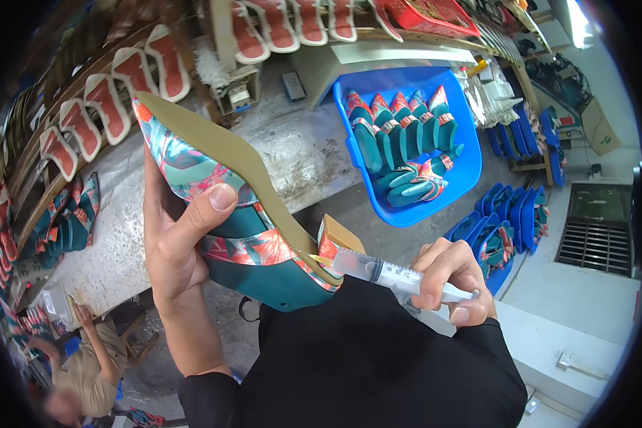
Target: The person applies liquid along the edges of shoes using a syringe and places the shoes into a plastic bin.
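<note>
My left hand [182, 235] grips a high-heeled shoe [228, 207] turned sole-up: olive-tan sole, floral pink and teal upper, teal shoe form inside. The thumb presses on the floral side. My right hand [453, 282] holds a clear plastic syringe [385, 272] by its barrel and plunger end. The syringe's yellowish tip [319, 258] touches the seam between the sole and the upper near the heel end of the shoe.
A blue plastic tub [471, 164] holds several matching shoes on teal forms. More blue tubs with shoes [506, 228] stand on the floor at right. Red-and-white shoe parts [114, 93] line a rack behind the worn workbench [292, 157]. Another person [85, 371] sits at lower left.
</note>
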